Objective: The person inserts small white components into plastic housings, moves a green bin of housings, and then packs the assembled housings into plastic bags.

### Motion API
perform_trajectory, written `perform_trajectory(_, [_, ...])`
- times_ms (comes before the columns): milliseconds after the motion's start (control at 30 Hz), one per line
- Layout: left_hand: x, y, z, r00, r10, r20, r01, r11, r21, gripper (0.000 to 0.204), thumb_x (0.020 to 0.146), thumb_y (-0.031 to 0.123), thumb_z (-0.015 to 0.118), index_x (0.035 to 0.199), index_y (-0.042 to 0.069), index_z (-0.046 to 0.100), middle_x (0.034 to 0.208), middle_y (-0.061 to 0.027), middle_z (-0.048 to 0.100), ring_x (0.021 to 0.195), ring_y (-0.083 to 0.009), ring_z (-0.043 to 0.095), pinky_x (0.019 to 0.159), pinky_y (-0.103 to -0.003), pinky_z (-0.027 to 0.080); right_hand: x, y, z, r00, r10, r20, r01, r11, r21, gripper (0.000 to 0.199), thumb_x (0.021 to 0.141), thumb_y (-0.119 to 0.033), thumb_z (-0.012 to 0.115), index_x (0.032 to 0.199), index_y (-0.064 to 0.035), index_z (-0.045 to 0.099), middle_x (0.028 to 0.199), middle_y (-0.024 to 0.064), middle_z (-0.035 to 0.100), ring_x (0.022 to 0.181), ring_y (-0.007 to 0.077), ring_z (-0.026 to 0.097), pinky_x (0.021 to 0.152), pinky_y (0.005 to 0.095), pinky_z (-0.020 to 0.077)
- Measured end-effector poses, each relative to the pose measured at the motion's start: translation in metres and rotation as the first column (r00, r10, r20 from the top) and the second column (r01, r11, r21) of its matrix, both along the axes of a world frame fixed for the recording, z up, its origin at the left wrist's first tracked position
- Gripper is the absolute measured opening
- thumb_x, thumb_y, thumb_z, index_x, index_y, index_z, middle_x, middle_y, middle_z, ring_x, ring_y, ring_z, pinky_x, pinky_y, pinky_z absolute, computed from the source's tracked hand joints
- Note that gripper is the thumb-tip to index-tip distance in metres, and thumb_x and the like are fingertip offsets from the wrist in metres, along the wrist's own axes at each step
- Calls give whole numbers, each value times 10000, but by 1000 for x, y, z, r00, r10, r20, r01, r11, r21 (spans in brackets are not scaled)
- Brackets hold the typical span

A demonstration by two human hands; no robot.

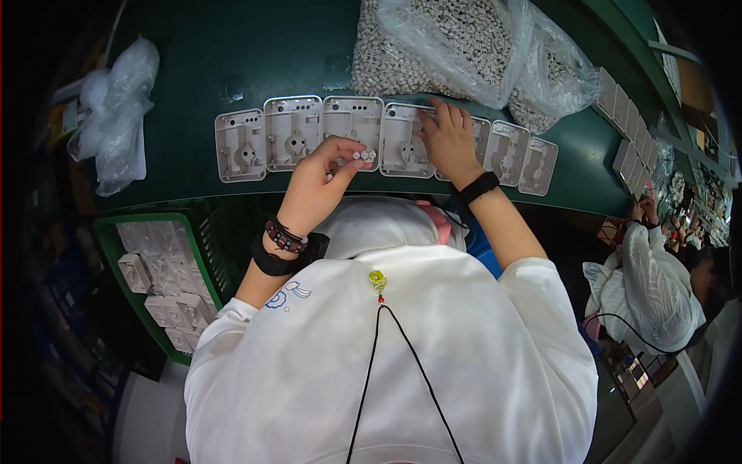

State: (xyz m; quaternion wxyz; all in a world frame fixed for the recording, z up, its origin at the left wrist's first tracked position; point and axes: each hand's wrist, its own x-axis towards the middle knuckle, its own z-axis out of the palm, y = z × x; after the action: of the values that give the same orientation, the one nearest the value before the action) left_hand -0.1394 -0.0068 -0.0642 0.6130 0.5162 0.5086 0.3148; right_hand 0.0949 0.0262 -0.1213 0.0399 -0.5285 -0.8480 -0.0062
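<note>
Dark green worktop (232, 69), likely a conveyor belt, running across the top of the view. Big clear bags of small grey-white parts (464, 46) at the far edge, crumpled empty plastic bag (116, 108) far left. Green crate of stacked white housings (166, 286) below the worktop on the left. Another person in white (657, 286) at lower right.

Row of white plastic housings (371, 139) laid open-side up, edge to edge, along the near edge.

Step in hand, by my read: fitting small inserts into the housings, around mid-row. Any further placement would need each piece lined up over its seat.

Left hand (317, 182): wrist bent up, fingers curled, grip pinching a few small white round pieces (363, 155) at the fingertips, just over the lower edge of the third housing.

Right hand (448, 139): palm down, fingers together and flat on the housing right of centre. Looks like it holds nothing, but the underside is hidden, so can't be sure.
</note>
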Motion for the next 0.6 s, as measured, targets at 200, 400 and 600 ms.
perform_trajectory(200, [-3, -11, -8, 995, 97, -6, -97, 995, -4, 190, 751, 84, 581, 922, 18, 530, 779, -28, 559, 589, -88, 495, 539, -196, 379, -49, -27, 58, 910, -117, -398, 67, 988, -138, 233, 681, -105, 603, 907, -74, 555, 963, 94, 473, 945, 264, 430, 822, 360, 326])
perform_trajectory(400, [-2, -17, -3, 975, 216, -48, -209, 970, 123, 171, 698, 97, 631, 771, 25, 495, 750, -44, 541, 523, -109, 445, 478, -221, 369, -83, -30, 72, 603, -273, -750, -107, 903, -416, 115, 717, -71, 575, 815, -14, 558, 879, 103, 489, 852, 239, 474, 738, 298, 382])
perform_trajectory(600, [-11, -22, -9, 962, 152, -228, -83, 955, 284, 176, 680, 89, 628, 727, 33, 469, 722, -57, 500, 503, -155, 441, 467, -249, 371, -101, -34, 52, 476, -523, -707, -148, 745, -650, 111, 711, -80, 589, 797, -11, 576, 823, 80, 507, 752, 185, 509, 682, 268, 410])
